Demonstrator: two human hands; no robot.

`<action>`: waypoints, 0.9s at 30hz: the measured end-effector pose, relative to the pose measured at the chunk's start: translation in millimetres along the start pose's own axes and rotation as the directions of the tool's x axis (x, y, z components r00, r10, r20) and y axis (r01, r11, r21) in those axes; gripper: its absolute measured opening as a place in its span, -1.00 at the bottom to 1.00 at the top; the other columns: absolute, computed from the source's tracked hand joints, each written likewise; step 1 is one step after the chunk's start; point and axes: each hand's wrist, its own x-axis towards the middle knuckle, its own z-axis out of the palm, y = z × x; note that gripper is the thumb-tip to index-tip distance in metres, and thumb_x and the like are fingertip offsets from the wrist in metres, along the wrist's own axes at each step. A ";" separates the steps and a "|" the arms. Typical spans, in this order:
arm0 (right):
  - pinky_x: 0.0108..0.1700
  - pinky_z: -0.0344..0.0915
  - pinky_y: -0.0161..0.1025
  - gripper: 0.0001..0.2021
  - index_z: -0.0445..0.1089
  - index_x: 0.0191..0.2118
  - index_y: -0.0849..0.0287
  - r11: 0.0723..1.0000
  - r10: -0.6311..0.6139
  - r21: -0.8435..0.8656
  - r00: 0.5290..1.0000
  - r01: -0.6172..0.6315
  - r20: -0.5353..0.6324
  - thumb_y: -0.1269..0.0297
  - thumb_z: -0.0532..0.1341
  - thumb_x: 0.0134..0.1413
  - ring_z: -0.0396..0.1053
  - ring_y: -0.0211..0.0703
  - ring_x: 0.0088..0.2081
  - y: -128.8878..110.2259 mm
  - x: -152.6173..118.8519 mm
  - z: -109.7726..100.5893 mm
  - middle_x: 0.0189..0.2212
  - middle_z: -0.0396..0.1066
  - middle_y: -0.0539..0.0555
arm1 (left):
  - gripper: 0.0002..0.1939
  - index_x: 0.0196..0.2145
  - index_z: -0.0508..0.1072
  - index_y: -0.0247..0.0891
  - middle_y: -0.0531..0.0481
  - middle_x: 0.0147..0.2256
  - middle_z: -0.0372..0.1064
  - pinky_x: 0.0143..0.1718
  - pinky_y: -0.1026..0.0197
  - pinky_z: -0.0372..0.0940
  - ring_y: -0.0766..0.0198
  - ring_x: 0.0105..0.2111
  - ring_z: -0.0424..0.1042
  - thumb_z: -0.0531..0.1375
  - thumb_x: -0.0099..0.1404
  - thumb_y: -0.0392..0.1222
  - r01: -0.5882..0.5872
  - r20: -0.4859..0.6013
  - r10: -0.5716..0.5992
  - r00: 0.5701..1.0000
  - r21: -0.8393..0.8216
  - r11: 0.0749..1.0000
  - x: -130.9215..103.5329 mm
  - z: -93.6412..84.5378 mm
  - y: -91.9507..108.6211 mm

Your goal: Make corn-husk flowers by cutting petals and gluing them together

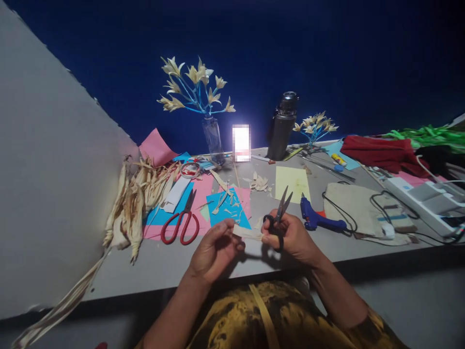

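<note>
Nearest the camera: a loose husk strip lies across the lap, over yellow-and-black patterned cloth.

Left hand (214, 252), at the near tabletop (163, 264) edge: fingers pinched together on the left end of a pale corn-husk strip (249, 233). Right hand (290, 237): thumb and fingers clamped on the strip's right end while looped through the handles of black-handled scissors (278, 218). Blades slightly apart, tips pointing to 1 o'clock, clear of the strip. The strip spans the gap between the two hands, just above the tabletop edge.

Judgement: the step in hand is positioning or smoothing the strip before a cut. A cut would call for freeing the right thumb from the strip and turning the blades onto it.

Mid tabletop: red-handled scissors (180, 223) at 11 o'clock from the left hand, on pink and blue paper (228, 206) strewn with husk trimmings. Dried corn husks (136, 203) are piled at 10 o'clock. Blue glue gun (316, 218) at 2 o'clock from the right hand; yellow paper (292, 183) beyond it.

Far edge: bottle vase of husk flowers (198, 87), a bright blurred screen, steel flask (283, 126), smaller husk flower sprig (316, 125).

Writing: none legible.
</note>
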 end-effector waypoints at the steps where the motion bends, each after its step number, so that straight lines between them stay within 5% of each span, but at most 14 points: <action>1: -0.38 0.29 -0.34 -0.74 0.38 -0.37 0.18 1.000 -0.004 -0.007 1.000 0.004 -0.006 0.28 0.45 -0.17 0.34 -0.29 -0.46 0.2 0.0 0.6 -0.47 0.43 -0.04 | -0.69 -0.30 0.49 -0.31 0.02 -0.41 0.39 -0.38 0.24 0.32 0.33 -0.45 0.37 0.42 0.07 -0.11 0.003 -0.011 -0.002 1.000 0.048 0.999 0.1 2.8 -3.5; 7: -0.36 0.31 -0.31 -0.73 0.37 -0.40 0.17 0.995 -0.022 -0.094 0.999 0.019 -0.030 0.32 0.47 -0.20 0.36 -0.25 -0.46 -1.7 -5.4 5.4 -0.49 0.43 -0.04 | -0.71 -0.49 0.43 -0.35 0.05 -0.61 0.32 -0.52 0.33 0.17 0.41 -0.59 0.25 0.46 0.00 -0.20 0.018 0.040 -0.034 0.999 0.341 0.940 -0.4 13.5 -3.3; 10: -0.37 0.31 -0.30 -0.73 0.38 -0.40 0.16 0.996 -0.025 -0.090 0.998 0.020 -0.059 0.26 0.46 -0.19 0.37 -0.23 -0.44 2.6 -7.8 3.4 -0.47 0.45 -0.01 | -0.67 -0.54 0.35 -0.32 0.15 -0.65 0.19 -0.51 0.34 0.18 0.48 -0.63 0.15 0.46 0.02 -0.23 0.062 0.092 -0.086 0.992 0.237 0.970 -0.6 7.7 13.3; 14: -0.39 0.33 -0.29 -0.70 0.38 -0.36 0.14 0.999 -0.040 -0.035 0.972 0.033 -0.231 0.18 0.46 -0.17 0.37 -0.22 -0.44 13.6 -4.3 6.2 -0.45 0.46 0.00 | -0.69 -0.48 0.36 -0.30 0.13 -0.51 0.28 -0.43 0.33 0.27 0.47 -0.54 0.25 0.45 0.06 -0.21 -0.079 0.004 0.079 0.997 0.033 0.996 0.5 6.8 12.0; 17: -0.38 0.35 -0.27 -0.67 0.37 -0.36 0.13 0.999 -0.053 -0.006 0.947 0.053 -0.318 0.14 0.47 -0.17 0.37 -0.21 -0.46 20.5 -1.0 16.4 -0.46 0.46 0.00 | -0.69 -0.33 0.48 -0.33 -0.01 -0.38 0.43 -0.39 0.30 0.30 0.35 -0.42 0.39 0.45 0.06 -0.12 -0.010 -0.061 0.023 0.998 0.205 0.979 3.3 14.1 -12.2; 22: -0.31 0.38 -0.25 -0.71 0.36 -0.36 0.13 0.994 -0.085 -0.093 0.962 0.062 -0.260 0.20 0.46 -0.14 0.42 -0.17 -0.41 23.5 -6.2 24.6 -0.44 0.46 0.01 | -0.67 -0.43 0.44 -0.31 0.03 -0.44 0.43 -0.33 0.30 0.27 0.37 -0.44 0.37 0.47 0.00 -0.10 -0.104 -0.121 0.148 0.982 0.312 0.944 9.8 16.1 -36.6; 27: -0.32 0.38 -0.28 -0.67 0.37 -0.32 0.15 0.998 -0.038 -0.049 0.963 0.026 -0.268 0.23 0.47 -0.19 0.41 -0.18 -0.39 15.7 -6.1 14.7 -0.42 0.46 0.01 | -0.74 -0.46 0.42 -0.28 0.12 -0.53 0.28 -0.40 0.32 0.15 0.39 -0.49 0.22 0.36 0.16 -0.06 -0.208 -0.026 0.302 0.953 0.669 0.713 9.0 10.9 -29.4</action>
